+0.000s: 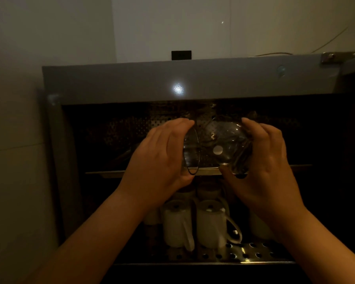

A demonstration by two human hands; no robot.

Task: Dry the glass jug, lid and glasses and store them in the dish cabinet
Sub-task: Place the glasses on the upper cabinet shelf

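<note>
a: glass in both hands, at the open front of the dish cabinet [119, 83]. left hand [158, 154] has fingers curled round a glass [191, 152], held on its side, rim facing right, at upper-shelf height.

b: right side?

a: right hand [268, 160] wrapped round a second glass [225, 146], also tipped over, base toward the camera. the two glasses are just beside each other; can't tell if they touch.

b: handling?

a: my read: light, rigid, fragile, smooth walls, slippery if any water is left. hold round the body as now, not by the rim. don't let the two knock together going in.

b: landing surface?

a: perforated metal shelf [131, 128] behind the hands, its front lip at wrist level. hard metal, so set down gently. lower perforated shelf [254, 253] carries white mugs [211, 224] with handles, grouped left of centre.

b: room?

a: dim. grey metal cabinet body with a glare spot on the top panel, pale wall [49, 37] to the left and above, a cable [326, 43] trailing at upper right. jug and lid not in view.
</note>
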